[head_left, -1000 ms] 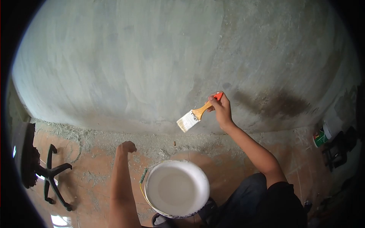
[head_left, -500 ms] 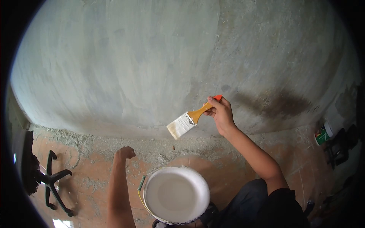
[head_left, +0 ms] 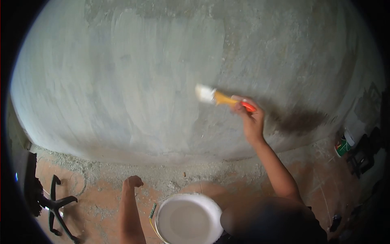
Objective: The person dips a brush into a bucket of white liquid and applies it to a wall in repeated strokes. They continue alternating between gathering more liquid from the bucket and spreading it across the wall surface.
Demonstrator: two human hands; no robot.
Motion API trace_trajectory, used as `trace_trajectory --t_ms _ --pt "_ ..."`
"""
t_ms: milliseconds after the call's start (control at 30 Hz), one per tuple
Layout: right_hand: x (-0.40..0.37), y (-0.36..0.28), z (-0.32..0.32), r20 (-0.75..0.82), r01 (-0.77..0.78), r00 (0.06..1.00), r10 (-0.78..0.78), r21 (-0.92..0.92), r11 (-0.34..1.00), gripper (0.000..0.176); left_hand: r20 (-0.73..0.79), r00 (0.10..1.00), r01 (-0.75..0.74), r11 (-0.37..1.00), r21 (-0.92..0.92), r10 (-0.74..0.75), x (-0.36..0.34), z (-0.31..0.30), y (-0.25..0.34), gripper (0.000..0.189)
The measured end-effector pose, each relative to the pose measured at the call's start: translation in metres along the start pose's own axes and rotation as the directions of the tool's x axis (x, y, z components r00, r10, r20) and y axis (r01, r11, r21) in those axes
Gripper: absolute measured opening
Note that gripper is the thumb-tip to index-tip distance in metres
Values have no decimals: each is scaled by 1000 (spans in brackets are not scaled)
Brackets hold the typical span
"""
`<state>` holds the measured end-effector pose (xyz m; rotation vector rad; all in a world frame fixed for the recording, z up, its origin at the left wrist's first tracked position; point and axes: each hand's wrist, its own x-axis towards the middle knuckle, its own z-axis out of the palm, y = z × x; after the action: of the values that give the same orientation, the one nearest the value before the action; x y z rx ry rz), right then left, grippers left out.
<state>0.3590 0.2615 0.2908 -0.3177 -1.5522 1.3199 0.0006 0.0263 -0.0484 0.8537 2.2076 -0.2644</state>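
Note:
My right hand (head_left: 252, 122) is closed on the orange-tipped yellow handle of a paintbrush (head_left: 206, 94). The brush's bristle end is coated white and points left, in front of the grey wall (head_left: 170, 73); some blur hides whether it touches. Over the floor to the left, my left hand (head_left: 133, 181) hangs with its fingers curled in and nothing visible in them. Below and between my arms stands a white bucket (head_left: 217, 211) holding pale, whitish liquid. Its yellow wire handle with a green grip (head_left: 152, 210) leans to the left side.
Crumbly debris (head_left: 101, 166) lies on the tiled floor (head_left: 97, 199) along the wall's foot. A black chair base (head_left: 55, 202) stands at the left. On the right are a green-and-white can (head_left: 343, 147) and a dark object (head_left: 361, 156). The wall carries a dark patch (head_left: 302, 120).
My right hand has moved up and right with the paintbrush, whose bristles swung from pointing down-left to pointing left. The camera view has tilted up slightly. My left hand stays curled over the floor.

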Motion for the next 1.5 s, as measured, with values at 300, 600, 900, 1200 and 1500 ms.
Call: trace_trajectory --t_ms 300,600,900,1200,1500 --pt "76 -57 1 665 766 213 -715 -568 -300 20 -111 983 -136 984 114 148 8 -2 6 32" --pt "116 -38 35 731 625 36 -681 -548 -556 8 -97 986 -118 981 157 134 23 7 -4 34" --pt "122 38 21 791 594 86 -605 -528 -607 6 -102 990 -89 992 86 98 24 13 -14 31" --pt "61 110 0 798 658 184 -574 -534 -532 6 -63 997 -50 999 8 50 9 11 -9 34" --pt "-1 157 -17 879 787 229 -417 -420 -453 3 -60 994 -91 995 38 93 -13 -1 -1 36"
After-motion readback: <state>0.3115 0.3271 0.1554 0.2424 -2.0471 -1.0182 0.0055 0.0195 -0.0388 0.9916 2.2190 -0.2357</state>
